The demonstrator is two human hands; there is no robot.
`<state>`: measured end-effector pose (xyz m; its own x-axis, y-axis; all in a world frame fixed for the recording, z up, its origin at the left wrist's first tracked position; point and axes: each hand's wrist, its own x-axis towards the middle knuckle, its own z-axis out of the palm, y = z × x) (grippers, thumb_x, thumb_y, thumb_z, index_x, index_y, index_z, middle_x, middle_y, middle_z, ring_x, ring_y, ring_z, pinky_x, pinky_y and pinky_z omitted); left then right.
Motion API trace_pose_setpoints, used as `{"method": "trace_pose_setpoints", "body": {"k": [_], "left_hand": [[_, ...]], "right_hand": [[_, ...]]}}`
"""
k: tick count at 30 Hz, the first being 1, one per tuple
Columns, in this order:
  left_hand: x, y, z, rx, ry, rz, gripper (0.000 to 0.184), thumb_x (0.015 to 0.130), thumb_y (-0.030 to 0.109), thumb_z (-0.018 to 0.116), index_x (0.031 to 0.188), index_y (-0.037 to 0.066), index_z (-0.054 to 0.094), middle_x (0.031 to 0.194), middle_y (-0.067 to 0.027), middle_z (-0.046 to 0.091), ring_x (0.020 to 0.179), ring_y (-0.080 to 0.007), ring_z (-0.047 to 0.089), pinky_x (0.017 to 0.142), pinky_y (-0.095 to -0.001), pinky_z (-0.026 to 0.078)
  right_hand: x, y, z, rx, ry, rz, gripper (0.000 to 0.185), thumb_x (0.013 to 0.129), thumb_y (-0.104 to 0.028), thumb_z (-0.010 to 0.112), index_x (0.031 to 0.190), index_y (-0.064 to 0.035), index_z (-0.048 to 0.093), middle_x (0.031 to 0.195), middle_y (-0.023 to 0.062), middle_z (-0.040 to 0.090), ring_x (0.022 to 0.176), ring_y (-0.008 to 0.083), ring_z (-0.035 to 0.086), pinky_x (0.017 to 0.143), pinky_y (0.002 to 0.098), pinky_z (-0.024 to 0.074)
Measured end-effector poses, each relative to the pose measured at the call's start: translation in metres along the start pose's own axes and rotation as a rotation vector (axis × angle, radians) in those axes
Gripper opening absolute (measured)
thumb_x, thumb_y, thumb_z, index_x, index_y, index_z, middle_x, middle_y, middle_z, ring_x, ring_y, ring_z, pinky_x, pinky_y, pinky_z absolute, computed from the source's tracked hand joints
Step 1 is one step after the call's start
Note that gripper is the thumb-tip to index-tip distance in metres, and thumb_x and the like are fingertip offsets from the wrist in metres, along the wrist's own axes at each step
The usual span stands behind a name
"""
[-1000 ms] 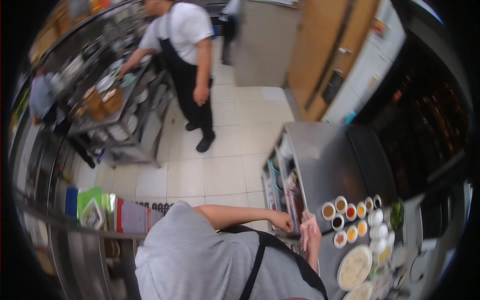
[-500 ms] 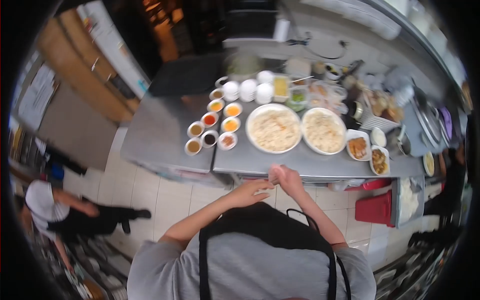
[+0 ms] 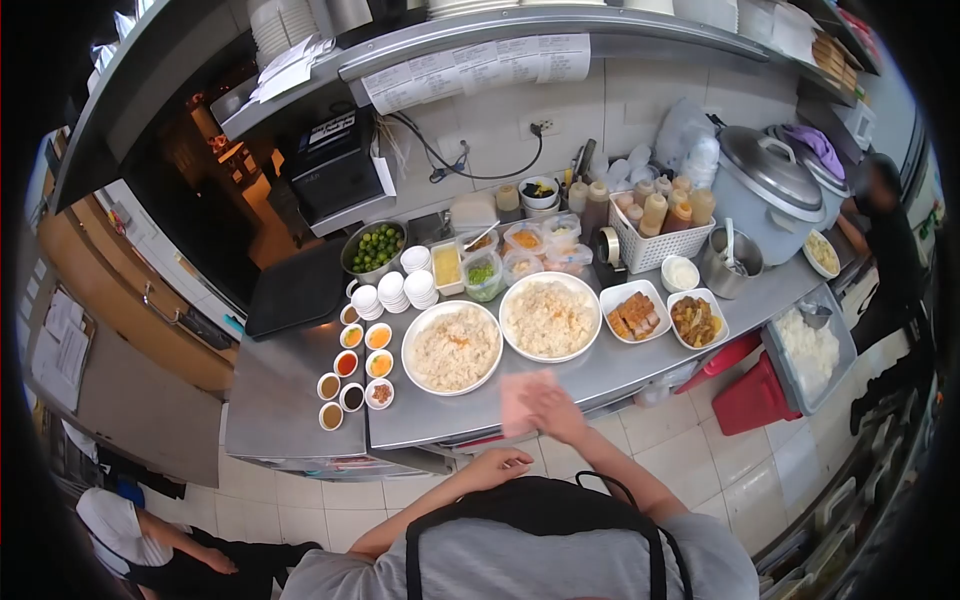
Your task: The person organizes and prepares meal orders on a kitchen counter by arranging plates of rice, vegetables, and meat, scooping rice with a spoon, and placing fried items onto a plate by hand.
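Note:
A thin pink cloth or paper [image 3: 520, 401] is in my right hand [image 3: 553, 410], over the front edge of the steel counter [image 3: 430, 424]. My left hand [image 3: 497, 465] is held in front of my apron with its fingers curled; whether anything is inside them is hidden. Beyond the hands sit two large white bowls of pale food, one on the left [image 3: 452, 348] and one on the right [image 3: 551, 318]. Small sauce cups [image 3: 346, 363] stand in rows to the left. Farther right are a dish of sliced browned meat [image 3: 634, 312] and a dish of brown stew [image 3: 697, 318].
At the back are a bowl of green limes [image 3: 374, 250], stacked white cups [image 3: 392, 290] and a white bottle basket [image 3: 660, 240]. A large lidded pot [image 3: 770, 190] and a rice tub [image 3: 810, 345] are at right. One person [image 3: 150, 540] is lower left, another [image 3: 885, 250] far right.
The view has swung round to face the counter. My hands, close together half a second ago, are now apart, and the pink piece is spread out beside my right hand.

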<state>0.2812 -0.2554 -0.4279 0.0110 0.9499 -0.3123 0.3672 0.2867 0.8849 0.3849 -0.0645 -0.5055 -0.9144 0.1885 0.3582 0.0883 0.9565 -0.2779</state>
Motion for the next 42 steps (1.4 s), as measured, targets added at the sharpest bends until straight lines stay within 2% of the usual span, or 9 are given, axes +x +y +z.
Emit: {"method": "trace_pose_setpoints", "body": {"k": [7, 10, 12, 14, 25, 31, 35, 37, 42], "left_hand": [[0.036, 0.006, 0.008, 0.114, -0.064, 0.04, 0.03, 0.086, 0.023, 0.054, 0.108, 0.004, 0.057, 0.106, -0.0118, 0.059, 0.096, -0.0206, 0.057, 0.082, -0.0315, 0.045], [0.058, 0.024, 0.022, 0.269, 0.062, 0.343, 0.033, 0.089, 0.025, 0.045, 0.116, 0.006, 0.052, 0.124, -0.014, 0.047, 0.117, -0.0295, 0.043, 0.097, -0.0389, 0.034], [0.084, 0.029, 0.035, 0.355, 0.123, 0.487, 0.034, 0.089, 0.028, 0.043, 0.113, 0.005, 0.054, 0.123, -0.0146, 0.048, 0.115, -0.0282, 0.045, 0.098, -0.0381, 0.032], [0.115, 0.019, 0.042, 0.444, 0.19, 0.634, 0.037, 0.089, 0.032, 0.041, 0.11, 0.005, 0.056, 0.121, -0.0151, 0.048, 0.114, -0.0268, 0.047, 0.099, -0.0373, 0.031], [0.134, 0.092, 0.067, 0.731, -0.434, 0.23, 0.054, 0.087, 0.045, 0.032, 0.076, 0.004, 0.066, 0.08, -0.018, 0.063, 0.079, -0.0383, 0.057, 0.071, -0.0447, 0.044], [0.139, 0.122, 0.114, 0.552, -0.803, 0.487, 0.05, 0.089, 0.047, 0.032, 0.101, 0.007, 0.06, 0.089, -0.017, 0.062, 0.088, -0.0357, 0.056, 0.08, -0.043, 0.042], [0.158, 0.068, 0.105, 0.469, -0.683, 0.554, 0.05, 0.088, 0.046, 0.034, 0.105, 0.005, 0.057, 0.101, -0.0159, 0.059, 0.095, -0.0339, 0.054, 0.081, -0.041, 0.042], [0.151, 0.049, 0.086, 0.429, -0.29, 0.755, 0.038, 0.087, 0.036, 0.044, 0.103, 0.005, 0.058, 0.106, -0.0142, 0.057, 0.096, -0.0316, 0.055, 0.084, -0.0394, 0.042], [0.094, 0.011, 0.018, 0.397, -0.024, 0.5, 0.027, 0.085, 0.024, 0.053, 0.103, 0.005, 0.059, 0.107, -0.0123, 0.057, 0.096, -0.0272, 0.055, 0.085, -0.0348, 0.043]], "right_hand": [[-0.042, 0.054, -0.023, -0.116, 0.126, 0.354, 0.054, 0.08, -0.04, 0.053, 0.125, -0.0119, 0.044, 0.133, 0.0106, 0.039, 0.126, 0.0289, 0.03, 0.1, 0.045, 0.0244], [-0.023, 0.034, 0.008, -0.211, 0.242, 0.329, 0.051, 0.08, -0.037, 0.055, 0.124, -0.0121, 0.046, 0.132, 0.0115, 0.039, 0.126, 0.0306, 0.03, 0.102, 0.0451, 0.023], [-0.007, 0.029, 0.041, -0.164, 0.401, -0.062, 0.051, 0.08, -0.038, 0.053, 0.123, -0.0122, 0.046, 0.13, 0.0103, 0.041, 0.125, 0.0319, 0.03, 0.1, 0.0455, 0.0243], [0.011, 0.014, 0.04, -0.095, 0.242, -0.052, 0.049, 0.081, -0.037, 0.052, 0.122, -0.0121, 0.047, 0.128, 0.0099, 0.043, 0.124, 0.031, 0.032, 0.1, 0.0448, 0.0256], [0.03, -0.009, 0.019, -0.085, 0.112, -0.013, 0.039, 0.083, -0.031, 0.048, 0.118, -0.0137, 0.049, 0.123, 0.0084, 0.046, 0.118, 0.0277, 0.039, 0.096, 0.0426, 0.0303], [0.03, -0.006, 0.015, -0.077, 0.138, -0.038, 0.037, 0.083, -0.032, 0.048, 0.117, -0.0155, 0.05, 0.124, 0.0078, 0.046, 0.117, 0.0275, 0.039, 0.096, 0.0422, 0.0305], [0.021, 0.01, 0.002, 0.009, 0.131, -0.12, 0.037, 0.082, -0.029, 0.052, 0.115, -0.014, 0.051, 0.122, 0.0092, 0.048, 0.117, 0.0273, 0.041, 0.097, 0.0412, 0.0322], [0.012, 0.02, -0.007, 0.099, 0.143, -0.102, 0.035, 0.081, -0.028, 0.053, 0.113, -0.0136, 0.053, 0.121, 0.0101, 0.049, 0.117, 0.0275, 0.041, 0.097, 0.0405, 0.0328], [-0.025, 0.075, -0.042, 0.117, 0.261, 0.106, 0.031, 0.078, -0.019, 0.057, 0.109, -0.0111, 0.057, 0.115, 0.0105, 0.054, 0.111, 0.0278, 0.048, 0.096, 0.0395, 0.0347]]}}
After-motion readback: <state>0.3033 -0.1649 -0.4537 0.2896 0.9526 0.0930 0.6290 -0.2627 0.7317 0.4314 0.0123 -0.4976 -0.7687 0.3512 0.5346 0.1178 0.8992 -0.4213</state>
